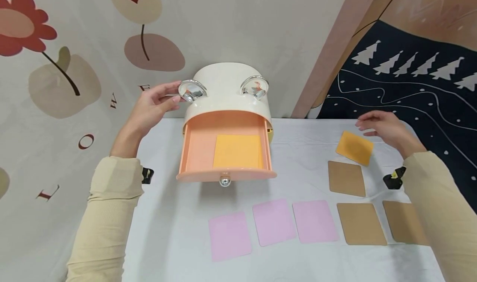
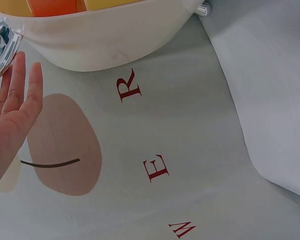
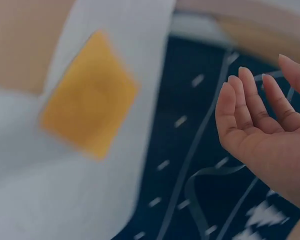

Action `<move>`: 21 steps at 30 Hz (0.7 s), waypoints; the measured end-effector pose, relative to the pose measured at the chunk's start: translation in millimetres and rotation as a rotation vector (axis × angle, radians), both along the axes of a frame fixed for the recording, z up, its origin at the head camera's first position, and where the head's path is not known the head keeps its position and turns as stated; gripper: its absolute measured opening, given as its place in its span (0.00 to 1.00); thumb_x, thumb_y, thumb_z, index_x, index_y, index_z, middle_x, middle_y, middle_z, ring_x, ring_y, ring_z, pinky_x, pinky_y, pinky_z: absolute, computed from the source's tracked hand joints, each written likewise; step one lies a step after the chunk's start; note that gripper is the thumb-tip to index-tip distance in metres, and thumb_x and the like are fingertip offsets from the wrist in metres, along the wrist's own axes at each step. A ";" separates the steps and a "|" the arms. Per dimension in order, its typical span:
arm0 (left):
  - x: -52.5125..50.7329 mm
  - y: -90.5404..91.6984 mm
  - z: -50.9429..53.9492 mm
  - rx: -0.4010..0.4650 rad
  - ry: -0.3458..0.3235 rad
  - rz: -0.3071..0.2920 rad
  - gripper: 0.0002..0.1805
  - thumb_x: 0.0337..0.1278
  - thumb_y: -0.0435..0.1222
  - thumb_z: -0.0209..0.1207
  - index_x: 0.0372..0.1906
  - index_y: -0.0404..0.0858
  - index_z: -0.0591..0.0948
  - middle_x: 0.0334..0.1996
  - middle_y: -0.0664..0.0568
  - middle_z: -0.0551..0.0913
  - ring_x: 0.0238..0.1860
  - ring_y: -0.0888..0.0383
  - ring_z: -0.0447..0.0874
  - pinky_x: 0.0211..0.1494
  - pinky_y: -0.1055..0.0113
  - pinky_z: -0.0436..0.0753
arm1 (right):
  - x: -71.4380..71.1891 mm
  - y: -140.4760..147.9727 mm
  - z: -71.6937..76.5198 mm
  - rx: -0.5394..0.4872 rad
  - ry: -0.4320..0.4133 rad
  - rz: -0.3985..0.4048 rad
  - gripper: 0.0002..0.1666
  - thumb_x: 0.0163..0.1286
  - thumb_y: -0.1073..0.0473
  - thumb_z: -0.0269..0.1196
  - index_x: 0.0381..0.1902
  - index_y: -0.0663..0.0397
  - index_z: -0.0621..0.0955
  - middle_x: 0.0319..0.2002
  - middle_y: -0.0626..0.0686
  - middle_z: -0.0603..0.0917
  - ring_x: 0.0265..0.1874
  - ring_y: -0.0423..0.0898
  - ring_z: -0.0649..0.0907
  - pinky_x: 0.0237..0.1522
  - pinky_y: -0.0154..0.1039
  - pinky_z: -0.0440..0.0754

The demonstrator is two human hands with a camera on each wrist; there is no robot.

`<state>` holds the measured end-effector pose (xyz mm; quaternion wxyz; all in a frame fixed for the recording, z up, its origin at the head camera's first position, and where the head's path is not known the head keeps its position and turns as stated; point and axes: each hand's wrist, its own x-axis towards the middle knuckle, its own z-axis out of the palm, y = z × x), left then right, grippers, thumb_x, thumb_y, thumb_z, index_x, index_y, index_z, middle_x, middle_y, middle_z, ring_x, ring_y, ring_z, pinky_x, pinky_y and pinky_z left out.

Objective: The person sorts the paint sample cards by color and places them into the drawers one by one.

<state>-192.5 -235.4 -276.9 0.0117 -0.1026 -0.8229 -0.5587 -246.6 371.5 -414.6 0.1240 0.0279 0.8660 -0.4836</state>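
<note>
A white cabinet [image 1: 227, 79] with two round mirror-like ears stands at the table's back, its peach drawer [image 1: 197, 145] pulled out. Yellow-orange cards [image 1: 237, 151] lie in the drawer's right part. My left hand [image 1: 152, 104] touches the left ear [image 1: 193, 90] with its fingertips; in the left wrist view the hand [image 2: 15, 107] has its fingers extended by the ear [image 2: 1, 45]. My right hand [image 1: 389, 131] hovers behind an orange card [image 1: 355, 148] on the table, holding nothing. The right wrist view shows that hand [image 3: 265, 115] with relaxed fingers, apart from the card [image 3: 90, 97].
Three pink cards [image 1: 275, 222] lie in a row in front of the drawer. Brown cards [image 1: 346, 178] lie at the right, one partly under my right forearm. A round silver knob [image 1: 225, 181] sticks out from the drawer front. Dark patterned cloth [image 1: 410, 87] is beyond the table's right side.
</note>
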 end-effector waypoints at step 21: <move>0.2 0.6 -0.8 -0.004 -0.003 0.005 0.24 0.61 0.32 0.54 0.63 0.35 0.68 0.54 0.45 0.74 0.43 0.65 0.79 0.47 0.73 0.78 | 58.6 9.3 -37.8 0.088 -0.230 -0.254 0.45 0.66 0.54 0.57 0.68 0.69 0.46 0.65 0.73 0.53 0.59 0.63 0.60 0.60 0.58 0.62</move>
